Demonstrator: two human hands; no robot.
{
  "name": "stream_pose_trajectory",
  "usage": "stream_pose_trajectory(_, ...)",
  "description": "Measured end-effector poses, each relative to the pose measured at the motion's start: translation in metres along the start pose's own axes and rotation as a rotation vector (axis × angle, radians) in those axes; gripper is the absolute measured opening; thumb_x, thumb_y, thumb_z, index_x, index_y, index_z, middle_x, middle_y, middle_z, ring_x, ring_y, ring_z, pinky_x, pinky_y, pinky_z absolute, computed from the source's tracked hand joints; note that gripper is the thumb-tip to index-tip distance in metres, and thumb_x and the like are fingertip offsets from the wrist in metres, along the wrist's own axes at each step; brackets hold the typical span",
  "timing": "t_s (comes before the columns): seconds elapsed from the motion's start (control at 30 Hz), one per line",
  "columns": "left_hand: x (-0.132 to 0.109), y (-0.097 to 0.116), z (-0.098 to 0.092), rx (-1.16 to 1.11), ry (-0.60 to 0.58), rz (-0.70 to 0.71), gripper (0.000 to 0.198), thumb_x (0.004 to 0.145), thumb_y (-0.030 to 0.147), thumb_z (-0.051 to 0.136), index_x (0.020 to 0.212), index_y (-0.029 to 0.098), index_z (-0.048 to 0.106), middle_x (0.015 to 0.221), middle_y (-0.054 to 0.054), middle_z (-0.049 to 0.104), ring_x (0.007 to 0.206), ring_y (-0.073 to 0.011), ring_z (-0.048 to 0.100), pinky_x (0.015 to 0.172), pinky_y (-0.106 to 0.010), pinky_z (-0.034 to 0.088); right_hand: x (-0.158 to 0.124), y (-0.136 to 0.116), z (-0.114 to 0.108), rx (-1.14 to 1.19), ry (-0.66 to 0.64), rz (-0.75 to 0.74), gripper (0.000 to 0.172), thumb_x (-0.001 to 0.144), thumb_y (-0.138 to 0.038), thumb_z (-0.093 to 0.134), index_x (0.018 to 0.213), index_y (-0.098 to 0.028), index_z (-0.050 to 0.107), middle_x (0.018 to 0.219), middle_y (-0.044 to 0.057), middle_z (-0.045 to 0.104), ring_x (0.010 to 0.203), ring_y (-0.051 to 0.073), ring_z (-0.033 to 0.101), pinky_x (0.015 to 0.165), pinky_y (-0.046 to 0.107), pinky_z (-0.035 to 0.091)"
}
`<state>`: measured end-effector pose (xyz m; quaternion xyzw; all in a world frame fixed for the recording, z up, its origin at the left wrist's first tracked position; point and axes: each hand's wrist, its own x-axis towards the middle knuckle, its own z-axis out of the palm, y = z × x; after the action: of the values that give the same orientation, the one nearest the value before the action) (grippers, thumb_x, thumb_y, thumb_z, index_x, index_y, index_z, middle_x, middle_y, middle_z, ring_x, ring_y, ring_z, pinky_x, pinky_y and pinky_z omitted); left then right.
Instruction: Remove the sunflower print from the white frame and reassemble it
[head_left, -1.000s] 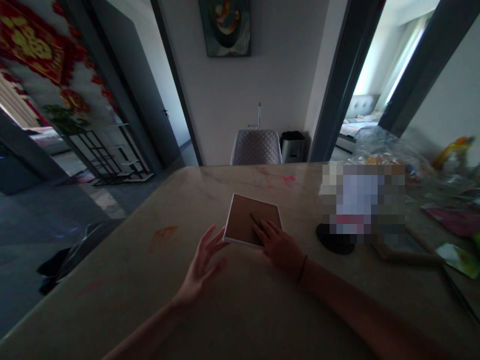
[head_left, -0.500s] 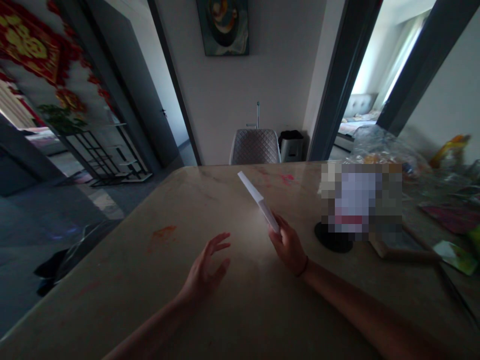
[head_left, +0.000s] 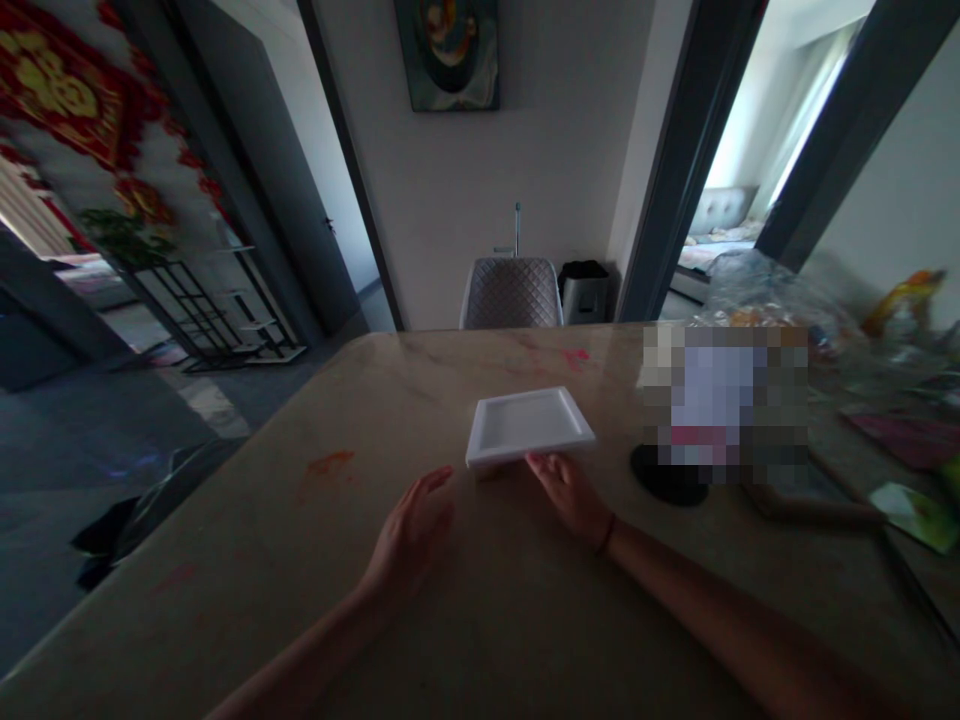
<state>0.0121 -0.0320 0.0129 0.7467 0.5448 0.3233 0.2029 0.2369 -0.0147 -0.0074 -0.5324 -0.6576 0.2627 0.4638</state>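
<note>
A: The white frame (head_left: 521, 425) is rotated relative to the earlier pictures: half a second ago it stands on edge in the right hand (head_left: 574, 500), and before that its brown back faces up. Now the recessed white face points up. Confirm hand states.

B: Right hand: fingertips at the near edge of the frame. Whether they grip it or only support it cannot be determined. Left hand (head_left: 409, 525): unloaded, fingers extended, apart from the frame.

A: Specify the location of the frame.

B: Ahead of both hands, directly forward of the right one and forward-right of the left, above or on the surface (head_left: 487, 620). A dark band shows under its near edge; full contact with the surface cannot be confirmed.

A: Effect of the change on the work?

B: The raised rim and inner panel are exposed; the brown back is out of view. The turn-over appears complete, in my judgement.

A: Adjacent items?

B: A black round base (head_left: 670, 478) right of the right hand; an orange stain (head_left: 330, 465) left of the left hand.
</note>
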Motion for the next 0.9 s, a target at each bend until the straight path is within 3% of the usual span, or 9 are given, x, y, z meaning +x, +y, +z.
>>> stream_pose_trajectory(0.1,0.001,0.002,-0.001,-0.006,-0.013,0.033,0.033,0.079,0.024,0.043,0.111,0.021,0.049,0.118,-0.007,0.055,0.109,-0.0206,0.052,0.092,-0.038,0.04,0.0,0.0,-0.001,-0.081,-0.021,-0.083,0.053,0.089,-0.049,0.023,0.079,-0.02,0.066,0.075,0.006,0.068,0.081,0.02,0.063,0.076,0.034,0.049)
stream_pose_trajectory(0.27,0.001,0.0,0.0,-0.002,-0.016,0.071,0.029,0.08,0.024,0.042,0.107,0.022,0.053,0.12,-0.006,0.054,0.109,-0.0202,0.052,0.092,-0.039,0.041,0.0,-0.006,-0.002,0.056,-0.038,-0.01,0.053,0.087,-0.053,0.027,0.077,-0.021,0.069,0.084,0.005,0.07,0.091,0.02,0.062,0.086,0.036,0.045)
stream_pose_trajectory(0.37,0.001,-0.003,0.001,0.001,-0.018,0.102,0.023,0.081,0.025,0.042,0.098,0.023,0.058,0.121,-0.004,0.053,0.107,-0.0198,0.053,0.092,-0.039,0.042,-0.001,-0.007,-0.002,0.112,-0.053,0.098,0.056,0.085,-0.055,0.029,0.066,-0.019,0.068,0.063,0.004,0.067,0.066,0.018,0.064,0.07,0.032,0.048)
stream_pose_trajectory(0.43,0.001,-0.005,0.001,0.004,-0.009,0.117,0.021,0.081,0.025,0.042,0.093,0.023,0.059,0.121,-0.005,0.053,0.106,-0.0196,0.054,0.092,-0.039,0.042,-0.003,-0.007,-0.002,0.104,-0.044,0.139,0.057,0.085,-0.056,0.03,0.062,-0.018,0.066,0.046,0.001,0.058,0.048,0.014,0.057,0.058,0.027,0.045)
stream_pose_trajectory(0.57,0.001,-0.007,0.002,0.009,0.014,0.132,0.019,0.081,0.025,0.043,0.088,0.022,0.06,0.12,-0.006,0.053,0.108,-0.0199,0.052,0.092,-0.04,0.042,-0.007,-0.011,-0.007,0.041,0.029,0.066,0.055,0.086,-0.051,0.03,0.059,-0.018,0.065,0.037,-0.003,0.045,0.04,0.011,0.049,0.049,0.024,0.038)
stream_pose_trajectory(0.67,0.001,-0.007,0.002,-0.006,0.024,0.142,0.018,0.082,0.026,0.043,0.087,0.022,0.06,0.12,-0.006,0.053,0.108,-0.02,0.052,0.092,-0.042,0.041,-0.007,-0.015,-0.014,-0.041,0.058,-0.072,0.05,0.087,-0.045,0.031,0.058,-0.019,0.063,0.044,-0.001,0.052,0.045,0.012,0.052,0.053,0.025,0.04)
stream_pose_trajectory(0.77,0.001,-0.007,0.003,-0.012,0.021,0.14,0.019,0.083,0.027,0.042,0.086,0.022,0.06,0.12,-0.005,0.054,0.109,-0.0202,0.052,0.093,-0.043,0.04,0.001,-0.007,-0.021,-0.174,0.143,-0.198,0.044,0.088,-0.038,0.031,0.065,-0.019,0.063,0.062,0.003,0.063,0.061,0.015,0.058,0.066,0.029,0.044)
stream_pose_trajectory(0.83,0.001,-0.007,0.004,-0.01,0.012,0.139,0.019,0.083,0.026,0.042,0.085,0.022,0.06,0.119,-0.006,0.054,0.108,-0.0203,0.052,0.093,-0.043,0.04,0.008,0.007,-0.023,-0.306,0.256,-0.249,0.034,0.086,-0.036,0.035,0.084,-0.018,0.064,0.087,0.009,0.066,0.086,0.02,0.059,0.083,0.037,0.042)
stream_pose_trajectory(0.9,0.001,-0.008,0.004,-0.015,0.012,0.138,0.019,0.082,0.026,0.042,0.084,0.021,0.06,0.118,-0.006,0.054,0.107,-0.0203,0.053,0.092,-0.042,0.041,0.014,0.023,-0.024,-0.459,0.352,-0.174,0.037,0.082,-0.038,0.041,0.106,-0.013,0.057,0.107,0.016,0.06,0.102,0.026,0.053,0.088,0.045,0.039)
